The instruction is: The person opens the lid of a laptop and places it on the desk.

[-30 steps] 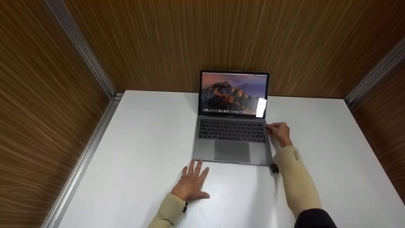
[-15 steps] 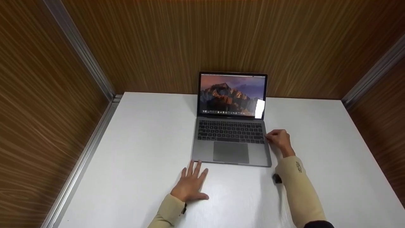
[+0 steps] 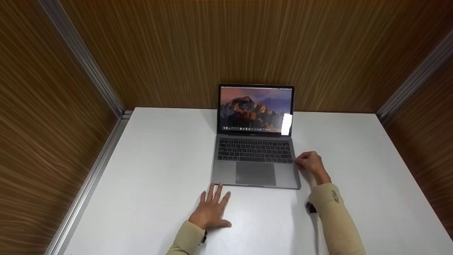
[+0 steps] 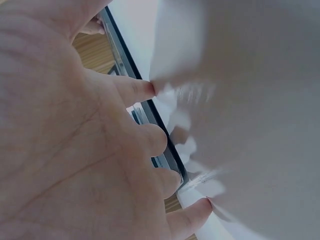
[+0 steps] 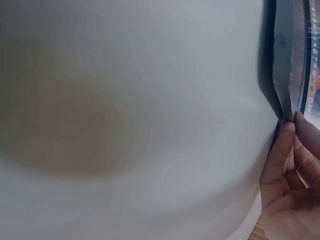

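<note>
An opened grey laptop (image 3: 255, 173) stands near the back of the white table, its screen lit with a mountain picture. At the right edge of its base, level with the lower keyboard rows, my right hand (image 3: 309, 162) pinches the rim between thumb and fingers. The right wrist view has the thumb (image 5: 306, 131) over the laptop's edge (image 5: 283, 60) and a finger beneath it. Palm down, with fingers spread, my left hand (image 3: 209, 212) rests on the table, two fingertips right at the laptop's front left corner. In the left wrist view its fingers (image 4: 155, 140) reach along the front edge.
A brown wood-grain panel (image 3: 170, 53) rises right behind the table (image 3: 152, 159) and the laptop's screen. More panels with metal frame strips (image 3: 83, 49) close off both sides. A small black device (image 3: 310, 207) sits at the right wrist.
My right hand has slid toward me along the laptop's right edge, from beside the upper keyboard to its lower rows. My left hand stays put. The head view has tilted slightly.
</note>
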The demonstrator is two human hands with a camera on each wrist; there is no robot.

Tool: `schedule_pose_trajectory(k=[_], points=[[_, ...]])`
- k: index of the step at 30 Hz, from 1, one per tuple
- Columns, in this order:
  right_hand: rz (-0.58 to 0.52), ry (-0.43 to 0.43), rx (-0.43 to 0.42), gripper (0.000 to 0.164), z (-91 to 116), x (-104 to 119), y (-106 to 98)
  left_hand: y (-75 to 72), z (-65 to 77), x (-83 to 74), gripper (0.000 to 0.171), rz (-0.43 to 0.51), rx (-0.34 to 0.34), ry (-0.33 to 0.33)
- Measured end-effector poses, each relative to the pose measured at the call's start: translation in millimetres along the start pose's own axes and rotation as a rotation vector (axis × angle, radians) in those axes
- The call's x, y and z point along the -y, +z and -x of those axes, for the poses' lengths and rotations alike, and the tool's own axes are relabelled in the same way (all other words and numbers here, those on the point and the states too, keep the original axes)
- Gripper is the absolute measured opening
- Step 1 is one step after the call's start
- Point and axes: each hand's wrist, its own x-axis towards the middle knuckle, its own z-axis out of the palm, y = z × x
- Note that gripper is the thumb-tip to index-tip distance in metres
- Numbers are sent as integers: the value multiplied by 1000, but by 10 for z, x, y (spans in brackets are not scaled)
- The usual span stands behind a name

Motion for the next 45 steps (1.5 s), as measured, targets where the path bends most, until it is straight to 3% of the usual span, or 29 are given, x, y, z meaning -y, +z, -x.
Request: schedule_pose_trajectory(k=[12,22,26,34,37,42,45], points=[[12,-22,47,19,160,38,-11,-54,-27,31,98,24,-46,-4],[105,-18,128,19,391,48,-48,-13,-58,21,98,60,-52,-8],[123,-4,149,16,492,27,-84,-45,-109,-6,97,44,-54,3],[39,19,143,14,583,-15,-106,-84,-140,-50,93,-46,-68,12],[51,18,134,15,595,-26,-97,-69,-145,-31,81,-68,-121,50],[93,-13,118,16,590,-28,-35,-122,-202,113,43,-198,-337,147],[144,-49,80,19,609,-28,-16,-191,-258,213,35,-250,-444,198]])
